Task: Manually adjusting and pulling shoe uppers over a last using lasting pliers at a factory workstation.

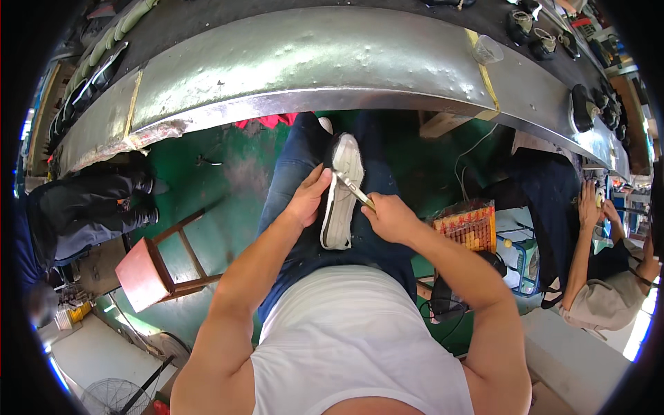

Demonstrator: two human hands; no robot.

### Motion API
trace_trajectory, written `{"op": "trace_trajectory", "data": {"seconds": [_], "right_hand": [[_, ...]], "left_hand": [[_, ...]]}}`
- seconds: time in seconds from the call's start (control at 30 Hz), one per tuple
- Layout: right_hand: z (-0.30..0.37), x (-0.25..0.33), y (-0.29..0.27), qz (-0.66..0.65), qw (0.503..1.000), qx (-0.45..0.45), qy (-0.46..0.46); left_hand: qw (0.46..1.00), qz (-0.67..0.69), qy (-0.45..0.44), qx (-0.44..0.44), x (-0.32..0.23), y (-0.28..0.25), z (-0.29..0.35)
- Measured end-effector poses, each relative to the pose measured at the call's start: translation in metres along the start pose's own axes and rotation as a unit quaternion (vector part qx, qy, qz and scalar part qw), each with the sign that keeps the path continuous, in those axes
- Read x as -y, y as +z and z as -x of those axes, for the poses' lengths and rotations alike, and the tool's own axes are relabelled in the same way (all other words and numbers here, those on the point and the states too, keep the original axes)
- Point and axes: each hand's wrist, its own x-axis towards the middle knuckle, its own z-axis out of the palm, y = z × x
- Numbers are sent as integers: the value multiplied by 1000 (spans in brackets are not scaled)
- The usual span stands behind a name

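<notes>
Head view: left hand [309,197] clamps the white shoe [341,200], long axis pointing away from the torso; right hand [391,216], beside the shoe, grips a metal tool [354,189] against its sole.

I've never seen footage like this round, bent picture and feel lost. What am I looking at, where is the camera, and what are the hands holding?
The camera sits on a seated person's head, looking down; its wide lens bends straight edges. The left hand steadies a white-soled shoe resting on the lap, sole up. The right hand grips a slim metal tool with its tip against the sole. Ahead curves a long grey metal workbench with dark shoes along it. A small red wooden stool stands left; another person sits right.
</notes>
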Motion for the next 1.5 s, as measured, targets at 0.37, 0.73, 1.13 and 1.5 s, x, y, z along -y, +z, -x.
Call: {"op": "trace_trajectory", "data": {"seconds": [0.37, 0.73, 1.13, 1.5], "right_hand": [[8, -2, 39, -464, 866, 49, 183], [9, -31, -51, -405, 876, 184, 187], [17, -18, -52, -21, 992, 115, 39], [25, -16, -7, 105, 993, 11, -53]], "left_hand": [[995, -65, -4, -72, -3, 18, -10], [940, -280, -68, -181, -22, 34, -20], [946, -244, -197, -79, -47, 10, -34], [947, -246, -177, -104, -33, 11, -33]]}}
